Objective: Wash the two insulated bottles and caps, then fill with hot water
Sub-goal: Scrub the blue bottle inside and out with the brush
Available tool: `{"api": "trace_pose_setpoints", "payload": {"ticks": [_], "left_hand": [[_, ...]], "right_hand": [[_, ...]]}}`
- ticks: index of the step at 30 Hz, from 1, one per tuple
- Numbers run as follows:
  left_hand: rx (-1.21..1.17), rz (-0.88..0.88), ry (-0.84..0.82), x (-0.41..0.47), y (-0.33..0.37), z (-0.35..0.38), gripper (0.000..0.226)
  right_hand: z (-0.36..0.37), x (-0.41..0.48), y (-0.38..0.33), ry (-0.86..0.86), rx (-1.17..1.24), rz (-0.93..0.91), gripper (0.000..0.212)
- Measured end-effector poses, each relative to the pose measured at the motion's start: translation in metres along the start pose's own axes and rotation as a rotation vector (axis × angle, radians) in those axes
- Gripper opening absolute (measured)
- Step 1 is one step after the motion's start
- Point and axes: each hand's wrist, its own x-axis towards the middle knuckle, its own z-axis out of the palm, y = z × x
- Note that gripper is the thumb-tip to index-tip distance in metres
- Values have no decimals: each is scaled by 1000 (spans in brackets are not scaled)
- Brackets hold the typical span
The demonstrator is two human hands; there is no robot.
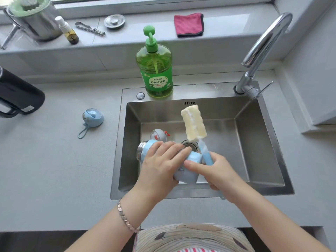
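Left hand (160,160) wraps blue bottle (188,174) over sink (254,142); right hand (216,171) grips sponge brush (194,122). Seemingly early: rinsing, other bottle, caps (92,117), filling remain.

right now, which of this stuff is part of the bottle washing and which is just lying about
In the job: blue bottle in left hand, sponge brush in right hand, blue cap, grey cap, dish soap, faucet, sink.
Lying about: pink cloth, peeler, drain plug, small spray bottle, steel pot.
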Motion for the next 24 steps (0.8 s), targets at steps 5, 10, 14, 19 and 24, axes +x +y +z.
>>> {"api": "trace_pose_setpoints", "payload": {"ticks": [5, 10, 14, 19, 24], "left_hand": [[9, -89, -57, -5, -6, 2, 88], [-543, -962, 64, 2, -2, -23, 85], [-1363, -1439, -11, 19, -6, -28, 60], [-1458, -1472, 58, 32, 9, -19, 43], [-1283, -1380, 146, 27, 9, -20, 66]], "right_hand": [[0, 7, 3, 20, 156, 40, 22], [-6, 13, 11, 111, 336, 11, 32], [-1, 11, 19, 82, 406, -10, 47], [12, 4, 29, -47, 405, -53, 56], [1, 3, 36, -1, 92, -116, 24]]}}
